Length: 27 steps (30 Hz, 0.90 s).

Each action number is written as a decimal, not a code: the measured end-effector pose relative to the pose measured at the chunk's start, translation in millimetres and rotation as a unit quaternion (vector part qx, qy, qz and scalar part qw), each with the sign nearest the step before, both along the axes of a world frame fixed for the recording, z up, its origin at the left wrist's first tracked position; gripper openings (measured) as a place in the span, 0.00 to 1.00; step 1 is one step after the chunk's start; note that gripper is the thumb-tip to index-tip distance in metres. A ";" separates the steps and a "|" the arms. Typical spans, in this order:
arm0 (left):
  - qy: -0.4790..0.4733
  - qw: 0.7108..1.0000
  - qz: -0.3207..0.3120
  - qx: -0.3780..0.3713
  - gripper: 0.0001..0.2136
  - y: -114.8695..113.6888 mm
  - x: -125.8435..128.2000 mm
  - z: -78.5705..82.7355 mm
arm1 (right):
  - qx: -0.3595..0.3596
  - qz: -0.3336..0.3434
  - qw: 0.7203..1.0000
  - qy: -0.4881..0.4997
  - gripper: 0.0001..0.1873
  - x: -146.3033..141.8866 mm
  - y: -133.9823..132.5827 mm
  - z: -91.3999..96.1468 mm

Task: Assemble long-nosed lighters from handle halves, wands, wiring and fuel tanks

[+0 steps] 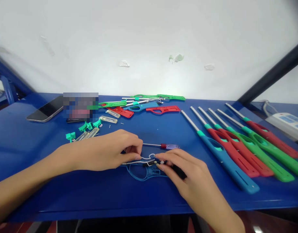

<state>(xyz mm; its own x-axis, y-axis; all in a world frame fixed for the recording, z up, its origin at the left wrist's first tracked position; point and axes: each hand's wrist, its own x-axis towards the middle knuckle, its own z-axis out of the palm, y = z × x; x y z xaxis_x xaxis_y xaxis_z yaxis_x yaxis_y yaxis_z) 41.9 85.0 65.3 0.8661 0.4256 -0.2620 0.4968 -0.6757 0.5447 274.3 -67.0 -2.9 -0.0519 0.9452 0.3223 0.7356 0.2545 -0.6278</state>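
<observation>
A blue lighter shell half lies flat on the blue table in front of me. My left hand pinches a thin white wire above the shell. My right hand has its fingers closed on a small black part at the shell's handle end. A small screwdriver with a red and clear handle lies just beyond both hands.
Several assembled long lighters lie in a row at the right. Loose shell halves in red, green and blue, teal triggers and clear parts sit at the back left. A phone lies far left, a power strip far right.
</observation>
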 end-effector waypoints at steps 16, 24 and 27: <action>-0.090 0.996 -0.020 0.008 0.09 -21.0 16.2 -7.2 | 0.082 0.022 0.994 -0.068 0.10 0.6 0.1 1.5; -0.163 0.986 -0.009 0.015 0.08 -23.4 17.4 -17.5 | 0.089 0.025 0.993 -0.076 0.07 1.2 -0.2 1.2; -0.191 0.981 -0.005 0.019 0.08 -23.6 18.7 -22.9 | 0.069 0.022 0.995 -0.075 0.07 1.9 -0.4 2.0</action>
<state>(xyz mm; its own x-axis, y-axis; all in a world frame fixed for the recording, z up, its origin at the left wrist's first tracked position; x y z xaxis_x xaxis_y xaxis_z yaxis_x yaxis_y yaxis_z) 60.6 61.4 42.4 0.9025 0.4192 0.0989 0.2537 -0.7030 0.6644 276.2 -67.4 -0.9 -0.1498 0.8878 0.4351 0.8039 0.3656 -0.4691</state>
